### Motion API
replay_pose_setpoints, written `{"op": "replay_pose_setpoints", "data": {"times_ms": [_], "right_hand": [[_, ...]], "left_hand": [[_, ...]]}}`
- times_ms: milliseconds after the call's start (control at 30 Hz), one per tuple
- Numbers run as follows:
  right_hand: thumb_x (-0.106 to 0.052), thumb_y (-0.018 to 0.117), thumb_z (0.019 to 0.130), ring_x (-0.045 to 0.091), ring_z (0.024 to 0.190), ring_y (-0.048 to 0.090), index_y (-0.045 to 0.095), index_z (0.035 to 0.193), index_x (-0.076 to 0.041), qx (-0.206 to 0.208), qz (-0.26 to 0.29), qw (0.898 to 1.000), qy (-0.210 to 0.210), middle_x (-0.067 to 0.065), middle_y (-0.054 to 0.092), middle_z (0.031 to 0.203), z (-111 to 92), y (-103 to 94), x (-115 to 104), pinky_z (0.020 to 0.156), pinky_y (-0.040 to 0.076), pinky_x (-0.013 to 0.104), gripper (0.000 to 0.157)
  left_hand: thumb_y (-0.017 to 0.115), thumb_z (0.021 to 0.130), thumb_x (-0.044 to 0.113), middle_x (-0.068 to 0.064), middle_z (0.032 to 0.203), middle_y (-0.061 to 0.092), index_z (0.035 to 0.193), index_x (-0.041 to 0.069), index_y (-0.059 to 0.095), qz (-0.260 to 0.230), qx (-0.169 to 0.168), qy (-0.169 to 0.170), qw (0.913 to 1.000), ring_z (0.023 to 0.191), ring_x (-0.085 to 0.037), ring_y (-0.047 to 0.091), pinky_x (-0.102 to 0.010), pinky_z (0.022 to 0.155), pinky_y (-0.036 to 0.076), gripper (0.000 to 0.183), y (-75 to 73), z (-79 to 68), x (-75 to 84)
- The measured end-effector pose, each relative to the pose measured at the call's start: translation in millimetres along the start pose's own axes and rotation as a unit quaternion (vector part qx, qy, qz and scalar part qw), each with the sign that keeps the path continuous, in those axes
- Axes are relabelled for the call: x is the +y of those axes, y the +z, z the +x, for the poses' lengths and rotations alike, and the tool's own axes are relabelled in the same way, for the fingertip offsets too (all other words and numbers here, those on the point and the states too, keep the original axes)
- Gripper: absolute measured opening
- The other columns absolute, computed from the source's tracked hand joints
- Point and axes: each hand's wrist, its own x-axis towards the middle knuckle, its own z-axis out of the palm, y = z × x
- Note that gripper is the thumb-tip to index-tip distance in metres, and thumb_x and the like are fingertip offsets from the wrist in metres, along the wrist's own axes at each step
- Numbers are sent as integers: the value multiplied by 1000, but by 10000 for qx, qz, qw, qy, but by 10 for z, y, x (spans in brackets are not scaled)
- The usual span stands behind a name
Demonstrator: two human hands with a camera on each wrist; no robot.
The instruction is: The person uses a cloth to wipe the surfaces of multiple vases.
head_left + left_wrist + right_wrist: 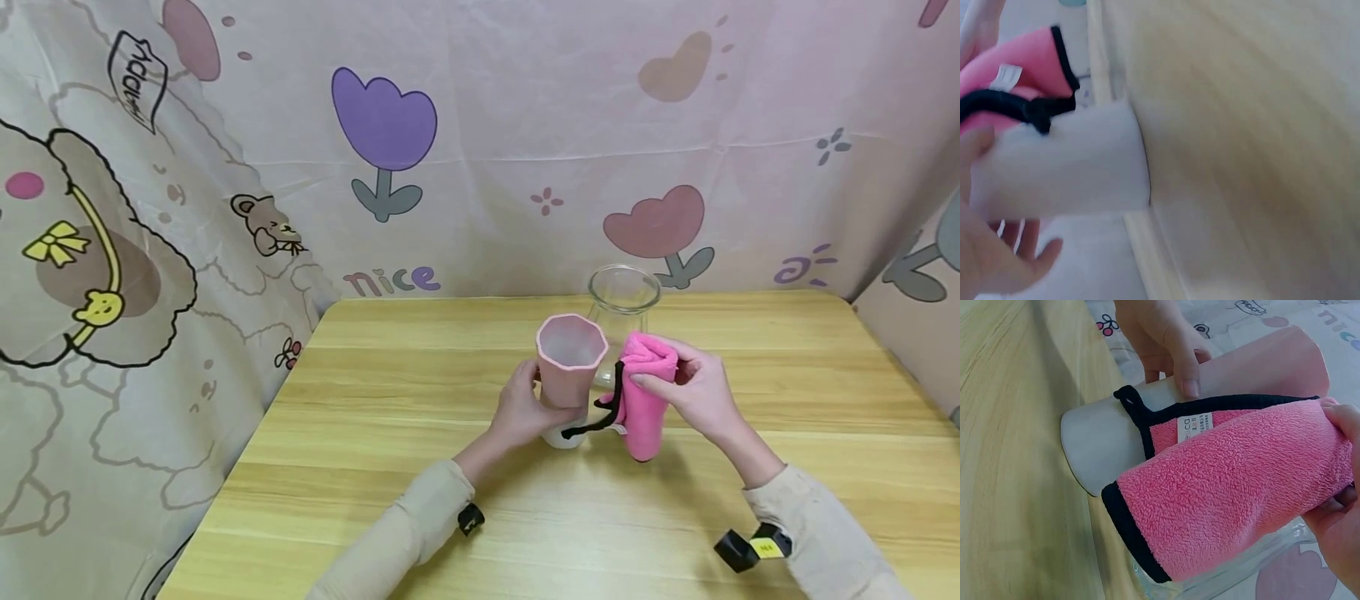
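Note:
A tall vase, pink at its faceted rim and white lower down, stands upright on the table. My left hand grips its side, thumb across the front. To its right, my right hand pinches the top of a rolled or folded pink towel with black edging. In the right wrist view, the fluffy towel overlaps the vase and shows a white label. A black loop from the towel reaches across the vase's white part in the left wrist view.
Behind the vase and towel stands a clear glass vessel with a wide round rim, partly hidden by them. The wooden table ends at a patterned cloth backdrop, with more cloth along the left side.

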Motion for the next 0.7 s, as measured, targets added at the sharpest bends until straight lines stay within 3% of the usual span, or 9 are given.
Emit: {"op": "replay_pose_setpoints", "data": {"times_ms": [133, 267, 533, 700], "right_hand": [[12, 68, 71, -2, 85, 60, 55, 117, 9, 24, -56, 10000, 22, -19, 62, 103, -5, -9, 3, 68, 50, 12, 48], [12, 68, 71, -2, 85, 60, 54, 117, 11, 13, -82, 10000, 47, -19, 62, 103, -16, -21, 7, 68, 50, 12, 48], [8, 69, 73, -2, 82, 59, 52, 117, 13, -138, -303, 9993, 160, -21, 62, 101, -48, -26, 40, 64, 50, 13, 48], [6, 69, 74, -2, 86, 59, 51, 118, 14, -339, -395, 9985, 192, -23, 59, 104, -53, -12, 66, 67, 51, 14, 48]], "left_hand": [[82, 62, 14, 2, 114, 56, 122, 15, 49, -707, -826, -17, 9941, 105, -14, 52, -38, 92, 44, 69, -97, 89, -74], [77, 64, 5, -4, 122, 54, 124, 11, 47, -1002, -1380, -6, 9853, 112, -19, 49, -38, 94, 42, 67, -183, 173, -132], [63, 64, -6, -19, 122, 51, 120, -6, 46, -1381, -1934, -313, 9709, 112, -31, 50, -37, 96, 42, 58, -275, 279, -171], [61, 64, -9, -22, 124, 49, 121, -7, 45, -1661, -2076, -313, 9635, 114, -33, 49, -37, 96, 42, 59, -286, 289, -200]]}}
